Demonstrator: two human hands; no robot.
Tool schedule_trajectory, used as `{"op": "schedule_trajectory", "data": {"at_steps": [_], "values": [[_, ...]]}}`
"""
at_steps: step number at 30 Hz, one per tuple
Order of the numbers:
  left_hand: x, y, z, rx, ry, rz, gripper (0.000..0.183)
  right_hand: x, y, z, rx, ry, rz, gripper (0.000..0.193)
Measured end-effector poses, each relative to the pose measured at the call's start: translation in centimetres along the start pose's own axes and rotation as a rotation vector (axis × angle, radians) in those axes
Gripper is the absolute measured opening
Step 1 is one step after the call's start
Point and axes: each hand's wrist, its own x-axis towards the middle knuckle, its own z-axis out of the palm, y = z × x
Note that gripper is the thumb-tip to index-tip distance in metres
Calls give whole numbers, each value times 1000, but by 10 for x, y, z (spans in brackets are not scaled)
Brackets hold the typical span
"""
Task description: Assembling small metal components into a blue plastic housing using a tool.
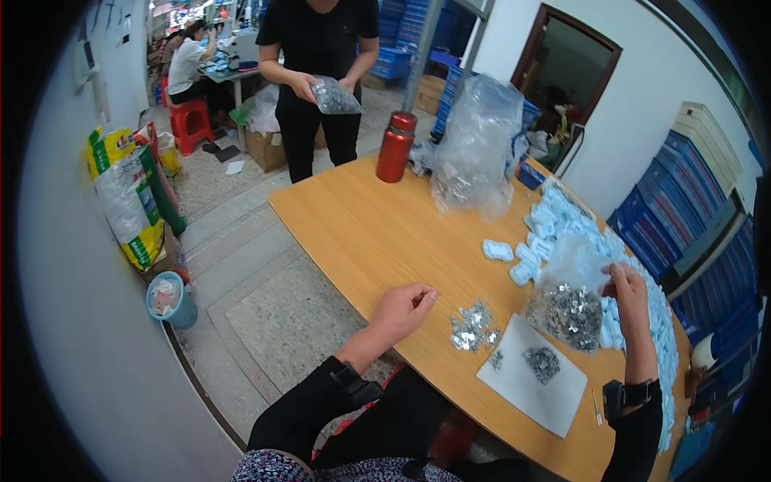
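My right hand point(629, 291) grips the top edge of a clear plastic bag point(569, 309) partly filled with small silvery metal pieces. The bag sits over the far right part of a white sheet point(518, 387), on which a dark pile of tiny metal parts point(541, 365) lies. To the left of the sheet, a loose heap of shiny metal pieces point(474, 326) rests on the wooden table point(361, 217). My left hand point(405, 312) is closed near the table's front edge, fingers curled; what it holds, if anything, cannot be made out.
Many light blue packets point(562, 221) cover the table's right side. A red flask point(396, 147) and a large clear plastic bag point(478, 153) stand at the back. Beyond the table a person in black point(319, 56) holds a bag of metal parts. Blue crates point(675, 201) are stacked at right.
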Motion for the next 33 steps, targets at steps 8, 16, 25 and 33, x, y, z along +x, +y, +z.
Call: {"op": "schedule_trajectory", "data": {"at_steps": [8,16,25,33], "values": [[2,-20,-11,43,-40,-57,24,30,14,13,5,66,12,35],[1,-17,-18,-5,-71,-60,22,61,44,47,69,158,5,35],[3,-14,-23,-4,-98,-15,22,42,74,69,102,216,-42,35],[6,-21,-25,-232,-137,-157,23,6,88,70,42,134,-48,35]]}}
